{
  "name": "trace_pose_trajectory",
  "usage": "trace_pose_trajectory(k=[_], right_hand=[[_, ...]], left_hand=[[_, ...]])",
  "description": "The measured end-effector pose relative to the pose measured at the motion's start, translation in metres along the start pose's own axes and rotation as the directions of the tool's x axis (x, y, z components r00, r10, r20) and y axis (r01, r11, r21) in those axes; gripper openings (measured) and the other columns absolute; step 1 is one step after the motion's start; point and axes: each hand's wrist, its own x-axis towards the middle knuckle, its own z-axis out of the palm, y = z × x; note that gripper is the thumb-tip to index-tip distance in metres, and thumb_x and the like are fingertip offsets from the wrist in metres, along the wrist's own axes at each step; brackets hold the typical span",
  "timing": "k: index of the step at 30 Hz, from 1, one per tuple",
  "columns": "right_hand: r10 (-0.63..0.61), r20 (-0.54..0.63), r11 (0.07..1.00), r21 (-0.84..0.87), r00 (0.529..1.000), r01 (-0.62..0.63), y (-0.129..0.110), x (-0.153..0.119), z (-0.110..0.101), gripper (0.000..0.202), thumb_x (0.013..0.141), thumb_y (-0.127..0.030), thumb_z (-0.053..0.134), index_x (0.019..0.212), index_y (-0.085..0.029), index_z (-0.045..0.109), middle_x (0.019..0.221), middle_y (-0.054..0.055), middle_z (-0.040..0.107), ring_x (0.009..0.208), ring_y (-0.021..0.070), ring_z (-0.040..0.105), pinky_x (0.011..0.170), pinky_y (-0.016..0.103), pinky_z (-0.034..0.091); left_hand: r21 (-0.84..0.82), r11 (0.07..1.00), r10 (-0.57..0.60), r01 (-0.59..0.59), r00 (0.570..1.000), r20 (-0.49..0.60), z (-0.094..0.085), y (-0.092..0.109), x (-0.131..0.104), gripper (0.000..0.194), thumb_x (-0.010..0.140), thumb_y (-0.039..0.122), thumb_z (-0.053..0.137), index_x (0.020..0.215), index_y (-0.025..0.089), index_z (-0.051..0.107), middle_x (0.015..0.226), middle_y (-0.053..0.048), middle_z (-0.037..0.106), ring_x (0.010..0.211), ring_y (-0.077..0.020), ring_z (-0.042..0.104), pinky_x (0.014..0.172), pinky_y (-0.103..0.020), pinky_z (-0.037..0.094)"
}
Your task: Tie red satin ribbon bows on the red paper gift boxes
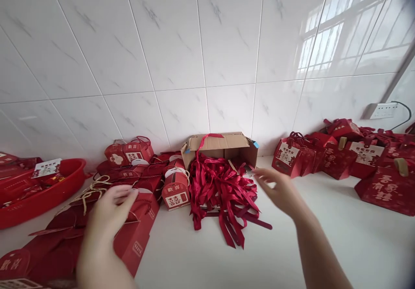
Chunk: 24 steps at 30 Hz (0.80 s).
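My left hand (108, 220) is over a group of red gift boxes (141, 220), thumb and fingers curved with a gap between them. It is slightly blurred, and I see nothing held in it. My right hand (280, 189) reaches toward the right side of a heap of dark red ribbons (223, 189), its fingers stretched out and apart. A small dark thing by its fingertips is too unclear to name. The ribbons spill out of an open cardboard box (231, 141) against the wall. Beside them stands a small red gift box (175, 192) with twine at its top.
At the far left lies a red plastic basin (69, 183) with red packages inside. Several red gift bags (340, 159) line the right side of the white counter (269, 254). White tiles cover the wall behind, and a power strip (381, 110) is at the right.
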Motion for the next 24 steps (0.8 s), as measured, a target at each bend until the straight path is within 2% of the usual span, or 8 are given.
trace_pose_trajectory(k=[1,3,6,10,14,19,21,24], right_hand=[[-0.008,0.131,0.999,-0.037,0.991,0.013,0.003,0.0,0.016,0.023,0.083,-0.023,0.053,0.1,-0.024,0.069,0.08,0.003,0.071,0.065,0.0155,0.065,0.054,0.025,0.048],[-0.034,0.257,0.993,-0.097,0.966,0.06,0.009,-0.003,0.048,0.037,0.075,-0.01,0.055,0.104,-0.026,0.068,0.062,-0.002,0.066,0.048,0.0124,0.058,0.042,0.021,0.036],[-0.017,0.22,0.991,-0.124,0.975,0.046,0.019,-0.008,0.088,0.048,0.063,-0.001,0.057,0.103,-0.024,0.069,0.055,-0.002,0.061,0.045,0.0132,0.055,0.04,0.021,0.027],[0.06,0.127,0.991,-0.127,0.99,-0.044,0.029,-0.003,0.108,0.022,0.066,-0.006,0.052,0.072,-0.019,0.069,0.058,0.004,0.064,0.05,0.0173,0.056,0.044,0.024,0.029],[0.119,0.067,0.991,-0.075,0.991,-0.114,0.03,0.01,0.091,0.026,0.078,-0.018,0.043,0.084,-0.019,0.069,0.067,0.005,0.068,0.057,0.0189,0.059,0.054,0.028,0.042],[0.101,-0.065,0.975,0.205,0.993,-0.085,0.015,0.014,0.051,0.037,0.078,-0.019,0.04,0.104,-0.019,0.066,0.105,0.007,0.069,0.087,0.0214,0.064,0.077,0.035,0.049],[0.12,-0.153,0.937,0.343,0.981,-0.061,0.007,0.011,0.038,0.034,0.081,-0.021,0.04,0.1,-0.02,0.068,0.105,0.008,0.069,0.097,0.0232,0.062,0.085,0.037,0.048],[0.177,-0.269,0.876,0.481,0.947,-0.027,-0.003,0.007,0.022,0.024,0.084,-0.028,0.05,0.098,-0.02,0.068,0.091,0.007,0.072,0.092,0.0226,0.064,0.083,0.037,0.049]], left_hand=[[0.071,0.996,-0.064,0.055,0.989,0.135,0.012,-0.001,0.002,0.03,0.067,0.038,0.071,0.087,0.016,0.068,0.08,-0.006,0.072,0.077,-0.0248,0.068,0.066,-0.032,0.052],[0.169,0.985,-0.076,0.029,0.957,0.28,0.04,-0.001,0.004,0.034,0.072,0.035,0.062,0.099,0.014,0.063,0.101,-0.011,0.069,0.09,-0.0262,0.066,0.076,-0.034,0.051],[0.298,0.952,-0.073,-0.064,0.901,0.427,0.076,-0.005,0.004,0.036,0.074,0.03,0.055,0.107,0.015,0.059,0.117,-0.014,0.061,0.103,-0.0265,0.06,0.084,-0.034,0.048],[0.358,0.931,-0.12,-0.075,0.861,0.493,0.091,-0.015,0.005,0.027,0.071,0.025,0.054,0.095,0.013,0.063,0.103,-0.014,0.064,0.098,-0.028,0.06,0.085,-0.035,0.045],[0.332,0.935,-0.109,-0.122,0.793,0.599,0.072,-0.008,0.002,0.015,0.068,0.029,0.058,0.072,0.017,0.066,0.089,-0.008,0.066,0.086,-0.0255,0.061,0.078,-0.031,0.045],[0.239,0.967,-0.15,-0.092,0.554,0.819,0.041,0.017,-0.011,0.02,0.064,0.037,0.06,0.069,0.019,0.069,0.081,-0.002,0.069,0.08,-0.0233,0.062,0.072,-0.027,0.044],[0.221,0.969,-0.142,-0.113,0.477,0.867,0.037,0.026,-0.016,0.02,0.064,0.036,0.06,0.068,0.019,0.07,0.08,-0.001,0.07,0.08,-0.0231,0.062,0.071,-0.026,0.044],[0.169,0.968,-0.086,-0.187,0.386,0.918,0.044,0.038,-0.025,0.018,0.063,0.031,0.059,0.069,0.02,0.071,0.077,0.0,0.07,0.078,-0.0224,0.062,0.069,-0.025,0.043]])
